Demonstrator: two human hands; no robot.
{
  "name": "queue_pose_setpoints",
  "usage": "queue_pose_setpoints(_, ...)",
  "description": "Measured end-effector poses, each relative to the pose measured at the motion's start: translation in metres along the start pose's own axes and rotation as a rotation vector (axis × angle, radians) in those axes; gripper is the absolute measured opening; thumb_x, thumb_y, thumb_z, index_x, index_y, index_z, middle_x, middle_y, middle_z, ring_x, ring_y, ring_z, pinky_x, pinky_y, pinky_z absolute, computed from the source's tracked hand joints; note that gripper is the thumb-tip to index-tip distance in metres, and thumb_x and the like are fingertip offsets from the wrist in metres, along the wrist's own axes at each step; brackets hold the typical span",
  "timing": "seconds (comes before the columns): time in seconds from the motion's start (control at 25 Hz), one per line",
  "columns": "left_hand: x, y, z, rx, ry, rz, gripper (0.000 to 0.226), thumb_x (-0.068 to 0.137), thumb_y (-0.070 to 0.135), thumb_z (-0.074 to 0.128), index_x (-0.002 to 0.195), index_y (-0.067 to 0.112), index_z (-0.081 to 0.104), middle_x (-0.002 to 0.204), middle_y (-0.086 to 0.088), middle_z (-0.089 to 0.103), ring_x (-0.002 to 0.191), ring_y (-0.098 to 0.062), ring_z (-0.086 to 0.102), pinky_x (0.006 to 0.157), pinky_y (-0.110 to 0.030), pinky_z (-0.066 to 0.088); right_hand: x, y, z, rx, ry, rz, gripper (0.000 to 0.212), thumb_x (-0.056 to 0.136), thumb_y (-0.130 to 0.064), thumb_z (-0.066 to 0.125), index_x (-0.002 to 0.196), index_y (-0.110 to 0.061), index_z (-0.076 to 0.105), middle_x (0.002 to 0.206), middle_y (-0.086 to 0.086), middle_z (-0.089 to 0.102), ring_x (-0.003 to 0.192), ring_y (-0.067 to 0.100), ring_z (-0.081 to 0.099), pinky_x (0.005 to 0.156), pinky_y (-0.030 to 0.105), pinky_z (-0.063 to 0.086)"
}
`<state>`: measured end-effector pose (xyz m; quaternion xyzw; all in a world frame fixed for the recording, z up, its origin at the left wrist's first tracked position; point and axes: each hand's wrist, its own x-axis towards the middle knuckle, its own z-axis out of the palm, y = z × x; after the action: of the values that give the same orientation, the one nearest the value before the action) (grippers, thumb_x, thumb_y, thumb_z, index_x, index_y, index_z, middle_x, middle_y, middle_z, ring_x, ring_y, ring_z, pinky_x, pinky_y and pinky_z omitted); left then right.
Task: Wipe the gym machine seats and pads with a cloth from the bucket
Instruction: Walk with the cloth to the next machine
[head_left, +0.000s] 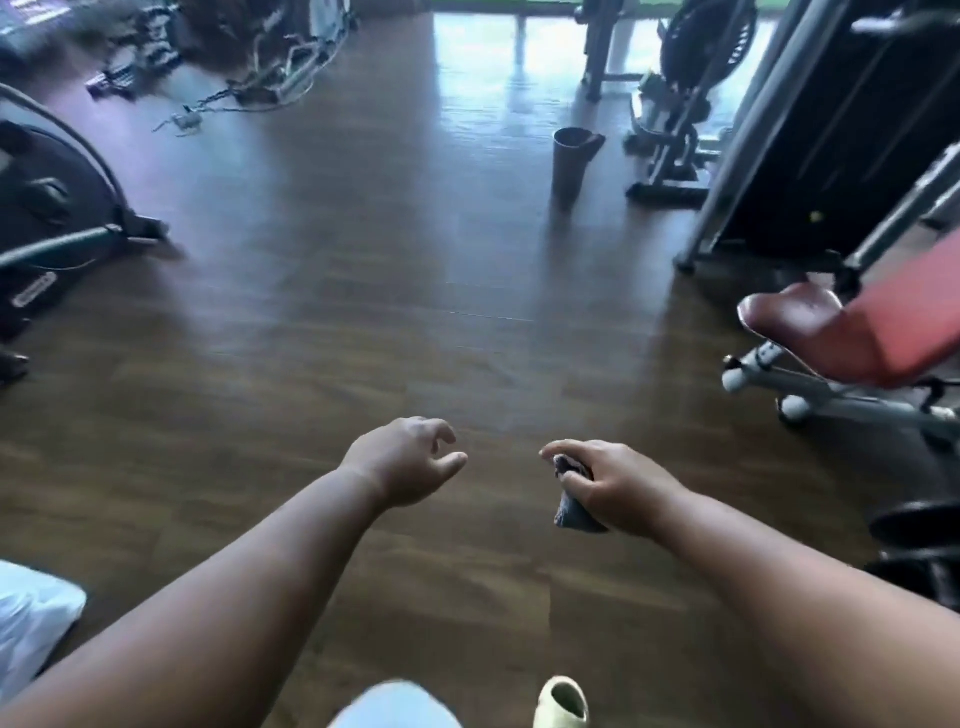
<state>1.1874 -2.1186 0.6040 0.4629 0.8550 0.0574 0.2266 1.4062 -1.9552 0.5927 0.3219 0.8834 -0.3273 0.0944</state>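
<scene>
A glossy brown wood floor (363, 291) carries everything. A dark bucket (571, 161) stands at one o'clock. Beside it, farther right, is an exercise bike (675, 130). A red bench (852, 338) sits at three o'clock, a black machine (57, 208) at nine, tangled cables (249, 88) at eleven.

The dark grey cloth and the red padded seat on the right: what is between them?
In the head view, only bare brown wooden floor lies between the dark grey cloth, gripped by the right hand, and the red padded seat.

head view looks down over gym floor (395, 291).
</scene>
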Motion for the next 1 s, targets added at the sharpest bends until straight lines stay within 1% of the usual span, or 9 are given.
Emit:
queue_pose_setpoints(0.16, 0.076, -0.020, -0.039, 0.007, -0.020, -0.043, 0.036, 0.091, 0.060, 0.052, 0.118, 0.038, 0.061, 0.111, 0.017, 0.064, 0.106, -0.006, 0.060, 0.087, -0.027, 0.048, 0.107, -0.014, -0.049, -0.077, 0.002, -0.049, 0.037, 0.084, -0.045, 0.047, 0.120, -0.041, 0.058, 0.123, -0.013, 0.063, 0.113, 0.015, 0.059, 0.093, 0.038, 0.051)
queue_pose_setpoints(0.28, 0.158, -0.049, -0.078, 0.026, 0.002, -0.039, 0.037, 0.091, 0.060, 0.052, 0.118, 0.037, 0.062, 0.112, 0.017, 0.064, 0.107, -0.007, 0.060, 0.090, -0.030, 0.049, 0.196, -0.030, -0.082, -0.098, 0.032, -0.083, 0.035, 0.086, -0.051, 0.052, 0.118, -0.040, 0.060, 0.119, -0.014, 0.064, 0.109, 0.014, 0.060, 0.090, 0.035, 0.051)
queue_pose_setpoints(0.36, 0.222, -0.067, -0.112, 0.040, 0.026, -0.025, 0.037, 0.091, 0.061, 0.051, 0.118, 0.038, 0.061, 0.113, 0.016, 0.063, 0.108, -0.008, 0.060, 0.091, -0.031, 0.050, 0.254, -0.040, -0.105, -0.110, 0.062, -0.085, 0.037, 0.086, -0.057, 0.053, 0.117, -0.039, 0.059, 0.118, -0.012, 0.064, 0.107, 0.015, 0.061, 0.089, 0.035, 0.051)
queue_pose_setpoints(0.52, 0.355, -0.083, -0.184, 0.079, 0.004, 0.044, 0.040, 0.090, 0.062, 0.050, 0.119, 0.037, 0.062, 0.114, 0.014, 0.064, 0.110, -0.011, 0.059, 0.093, -0.032, 0.050, 0.364, -0.050, -0.163, -0.098, 0.118, 0.003, 0.049, 0.077, -0.068, 0.049, 0.119, -0.043, 0.055, 0.117, -0.013, 0.063, 0.106, 0.014, 0.062, 0.089, 0.035, 0.052)
queue_pose_setpoints(0.6, 0.422, -0.079, -0.214, 0.085, -0.004, 0.083, 0.039, 0.090, 0.062, 0.051, 0.118, 0.037, 0.062, 0.111, 0.014, 0.065, 0.109, -0.012, 0.060, 0.092, -0.033, 0.050, 0.412, -0.046, -0.197, -0.072, 0.140, 0.044, 0.056, 0.070, -0.074, 0.044, 0.117, -0.045, 0.053, 0.114, -0.015, 0.063, 0.106, 0.012, 0.062, 0.088, 0.036, 0.053)
queue_pose_setpoints(0.64, 0.454, -0.074, -0.226, 0.089, -0.007, 0.101, 0.038, 0.089, 0.062, 0.052, 0.116, 0.038, 0.063, 0.110, 0.015, 0.065, 0.108, -0.012, 0.061, 0.092, -0.034, 0.051, 0.434, -0.042, -0.215, -0.064, 0.151, 0.061, 0.056, 0.070, -0.074, 0.045, 0.117, -0.044, 0.054, 0.113, -0.016, 0.063, 0.106, 0.012, 0.061, 0.089, 0.036, 0.052)
queue_pose_setpoints(0.8, 0.586, -0.034, -0.265, 0.092, -0.001, 0.164, 0.038, 0.087, 0.064, 0.051, 0.115, 0.040, 0.063, 0.111, 0.014, 0.065, 0.107, -0.012, 0.061, 0.091, -0.034, 0.051, 0.525, -0.005, -0.295, -0.064, 0.196, 0.094, 0.043, 0.080, -0.065, 0.058, 0.116, -0.041, 0.060, 0.113, -0.014, 0.063, 0.106, 0.012, 0.061, 0.088, 0.034, 0.051)
queue_pose_setpoints(0.92, 0.686, 0.001, -0.292, 0.087, 0.042, 0.193, 0.038, 0.088, 0.063, 0.051, 0.116, 0.040, 0.062, 0.113, 0.015, 0.065, 0.108, -0.011, 0.060, 0.091, -0.034, 0.051, 0.605, 0.032, -0.361, -0.101, 0.212, 0.076, 0.037, 0.082, -0.062, 0.059, 0.112, -0.041, 0.060, 0.110, -0.015, 0.063, 0.103, 0.012, 0.061, 0.083, 0.032, 0.051)
queue_pose_setpoints(1.0, 0.747, 0.021, -0.312, 0.062, 0.052, 0.174, 0.038, 0.089, 0.062, 0.053, 0.117, 0.038, 0.063, 0.112, 0.015, 0.066, 0.107, -0.011, 0.060, 0.090, -0.032, 0.051, 0.659, 0.054, -0.409, -0.102, 0.208, 0.079, 0.037, 0.082, -0.062, 0.059, 0.113, -0.042, 0.060, 0.110, -0.015, 0.063, 0.103, 0.012, 0.061, 0.083, 0.031, 0.051)
